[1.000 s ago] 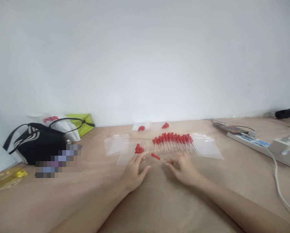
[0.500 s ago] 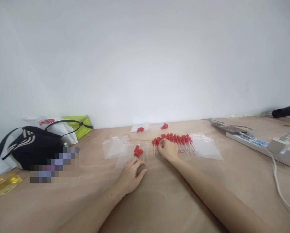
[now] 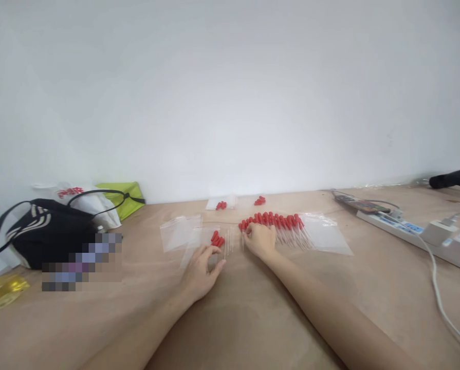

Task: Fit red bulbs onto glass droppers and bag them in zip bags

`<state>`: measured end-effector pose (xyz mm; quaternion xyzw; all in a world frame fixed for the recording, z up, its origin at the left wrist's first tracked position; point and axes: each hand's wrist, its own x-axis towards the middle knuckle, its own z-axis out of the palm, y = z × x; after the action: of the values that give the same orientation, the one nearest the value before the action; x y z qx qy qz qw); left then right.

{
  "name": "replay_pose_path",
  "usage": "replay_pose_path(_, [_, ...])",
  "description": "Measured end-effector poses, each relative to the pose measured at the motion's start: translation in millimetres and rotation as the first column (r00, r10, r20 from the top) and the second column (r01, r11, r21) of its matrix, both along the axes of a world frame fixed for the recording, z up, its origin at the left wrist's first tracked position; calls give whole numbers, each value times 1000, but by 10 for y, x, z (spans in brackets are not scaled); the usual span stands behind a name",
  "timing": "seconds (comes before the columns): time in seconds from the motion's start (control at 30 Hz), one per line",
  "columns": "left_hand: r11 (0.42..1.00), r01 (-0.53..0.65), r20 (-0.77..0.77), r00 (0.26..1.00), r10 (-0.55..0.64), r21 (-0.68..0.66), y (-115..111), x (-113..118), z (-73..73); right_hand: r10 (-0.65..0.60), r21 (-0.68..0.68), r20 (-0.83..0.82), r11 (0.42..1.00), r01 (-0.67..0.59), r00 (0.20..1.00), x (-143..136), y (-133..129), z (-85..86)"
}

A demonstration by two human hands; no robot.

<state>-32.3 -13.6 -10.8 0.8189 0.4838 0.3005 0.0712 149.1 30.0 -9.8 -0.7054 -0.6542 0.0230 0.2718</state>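
Note:
My left hand (image 3: 202,272) rests on the table with thumb and fingers apart and nothing between them. Its fingertips are close to a few loose red caps (image 3: 217,239), which lie on a clear plastic bag (image 3: 190,255). Just right of these caps lie several thin bare white sticks (image 3: 228,242). My right hand (image 3: 261,239) is at the left end of a row of red-capped white sticks (image 3: 287,222), fingers pinched together beside the leftmost stick. What the pinch holds is too small and hidden to tell.
Flat clear bags (image 3: 330,235) lie under the row's right end and at left (image 3: 178,234). Two small red piles (image 3: 259,200) sit near the wall. A power strip (image 3: 399,226) with chargers, a cable and a phone (image 3: 363,203) is at right; a black bag (image 3: 52,234) is at left.
My right hand has shifted slightly left and down, toward the lower part of the leftmost stick. The left hand has moved a little left, closer to the loose red caps.

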Motion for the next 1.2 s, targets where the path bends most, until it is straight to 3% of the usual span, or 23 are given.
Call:
replay_pose_path(0.1, [998, -58, 8, 998, 57, 10, 169, -101, 70, 99, 38, 14, 994, -100, 995, -137, -108, 52])
replay_pose_path(0.23, [978, -164, 7, 986, 166, -126, 482, -192, 147, 189, -23, 43, 982, -188, 981, -403, -198, 87])
replay_pose_path(0.5, [933, -257, -30, 966, 258, -250, 952, -18, 126, 135, -74, 71, 989, -130, 988, -625, -107, 105])
replay_pose_path(0.8, [898, -314, -70, 949, 308, -309, 992, 129, 101, 126, -133, 90, 985, -114, 988, -561, -136, 119])
replay_pose_path(1.03, [891, -366, -14, 927, 376, -268, 1013, 141, 65, 104, -185, 116, 979, -81, 988, -465, -118, 147])
replay_pose_path(1.2, [919, -339, 78, 930, 360, -201, 1021, 116, 171, 125, -199, 149, 976, -94, 981, -498, -82, 134])
